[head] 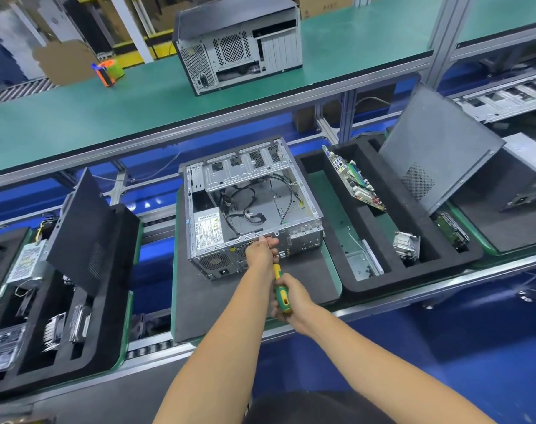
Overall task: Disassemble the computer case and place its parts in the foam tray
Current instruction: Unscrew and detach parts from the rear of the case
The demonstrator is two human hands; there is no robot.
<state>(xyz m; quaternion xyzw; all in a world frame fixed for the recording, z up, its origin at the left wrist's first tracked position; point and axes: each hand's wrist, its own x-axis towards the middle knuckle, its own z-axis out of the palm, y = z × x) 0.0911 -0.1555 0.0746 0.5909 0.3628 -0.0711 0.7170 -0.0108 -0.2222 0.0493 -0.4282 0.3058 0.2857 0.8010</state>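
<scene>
Two bare hands are working at the near edge of an opened computer case, which is sitting on a dark foam mat at the centre of the view. The left hand is reaching to the case's near rim, its fingers curled over the metal edge beside the rear panel and gripping it. The right hand, just toward 5 o'clock from the left one, is wrapping its fingers around the green and yellow handle of a screwdriver; the shaft is pointing up toward the case's rear panel, its tip hidden behind the left hand.

Inside the case, black cables are lying loose across the floor, and a power supply with a white label is sitting in the near left corner.

At 3 o'clock from the case, a black foam tray is lying just beside the mat. A circuit board is standing tilted in one slot, a finned metal heatsink is resting in the next slot, and a grey side panel is leaning at the tray's far right. At 9 o'clock, another foam tray is holding parts and a dark panel. At 12 o'clock, a closed case is standing on a green shelf.
</scene>
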